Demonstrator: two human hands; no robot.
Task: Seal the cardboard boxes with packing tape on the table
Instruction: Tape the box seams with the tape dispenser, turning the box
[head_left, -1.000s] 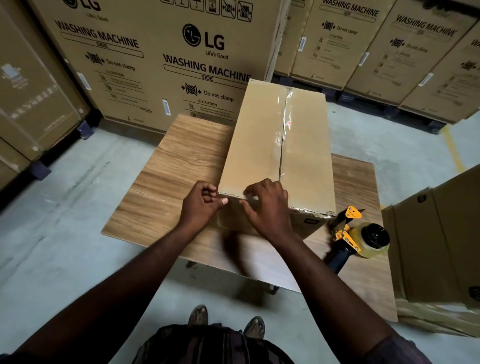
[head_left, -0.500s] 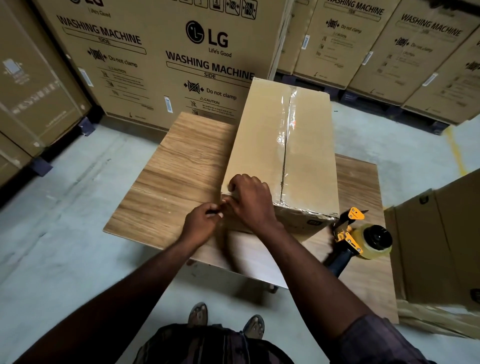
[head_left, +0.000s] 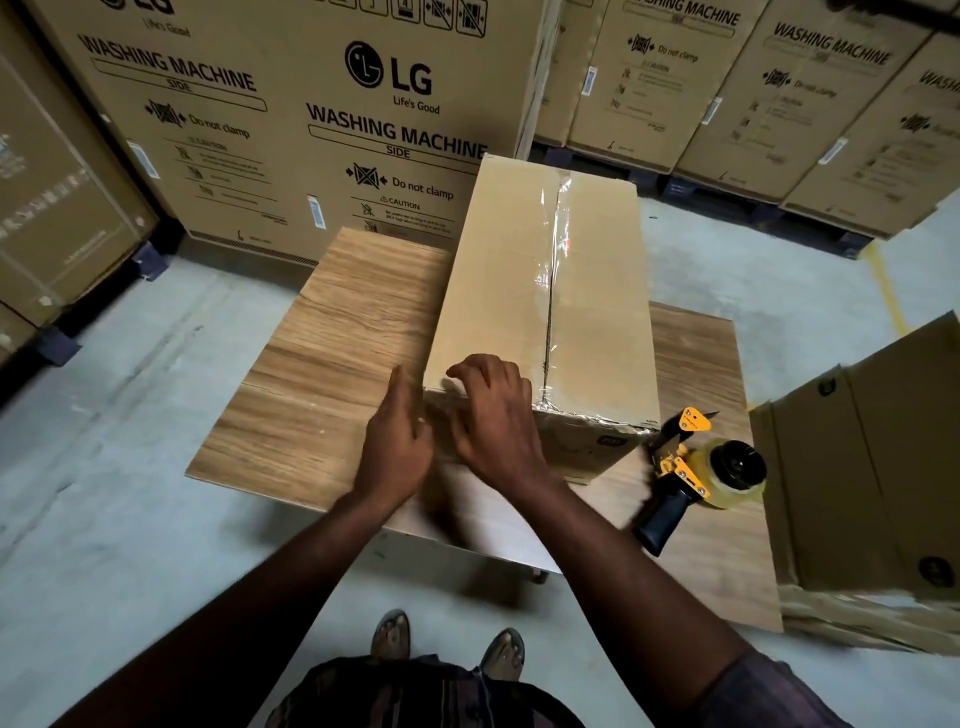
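From the head camera, a long cardboard box (head_left: 540, 306) lies on the wooden table (head_left: 332, 364) in the middle of the frame, its far end pointing toward the top. Clear tape (head_left: 553, 270) runs along its top seam and over the near edge. The right hand (head_left: 493, 421) rests on the box's near left corner, fingers spread and curled over the top edge, pinching nothing. The left hand (head_left: 397, 441) is just beside it at the box's left side, flat and open with fingers together; whether it touches the box is unclear through blur. A yellow and black tape dispenser (head_left: 691, 473) lies on the table at centre right, beside the box's near right corner. Large printed cartons (head_left: 311, 114) fill the top of the frame.
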